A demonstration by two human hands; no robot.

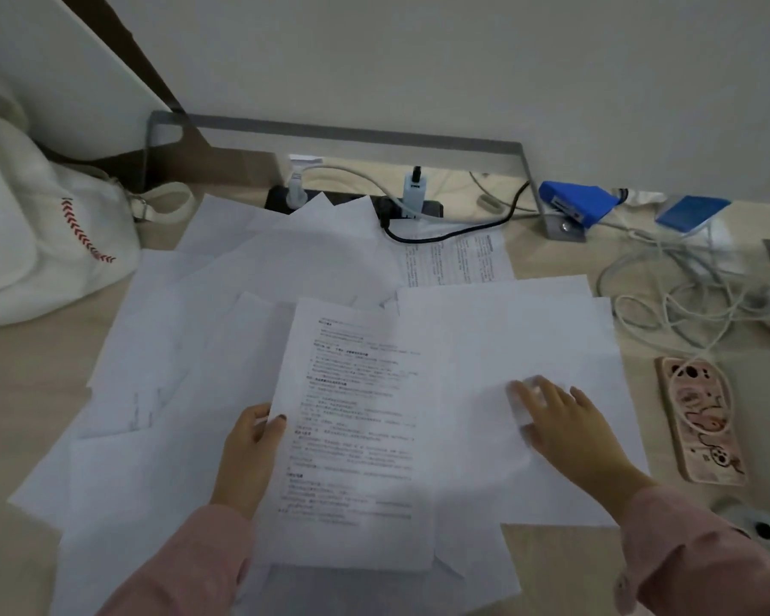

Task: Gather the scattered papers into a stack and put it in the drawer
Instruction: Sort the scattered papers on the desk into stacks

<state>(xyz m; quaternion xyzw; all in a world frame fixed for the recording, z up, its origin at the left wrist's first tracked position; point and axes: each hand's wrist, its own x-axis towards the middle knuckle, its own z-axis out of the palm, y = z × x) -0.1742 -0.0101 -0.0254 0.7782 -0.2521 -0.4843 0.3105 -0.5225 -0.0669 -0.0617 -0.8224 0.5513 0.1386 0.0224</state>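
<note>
Many loose papers (250, 277) cover the desk (19, 393). Left hand (250, 451) pinches the printed sheet (356, 429); right hand (561, 420) presses flat, fingers spread, on a blank sheet (507, 331). Gathering appears in hand; next, sheets need sliding together. Drawer not visible.

left hand (252, 451) pinches printed sheet (356, 420); right hand (565, 420) flat on papers (507, 331).

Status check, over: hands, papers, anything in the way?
Left hand pinches printed sheet. Right hand flat on blank sheet. Papers scattered, unstacked. Black cable lies on far sheet.
</note>
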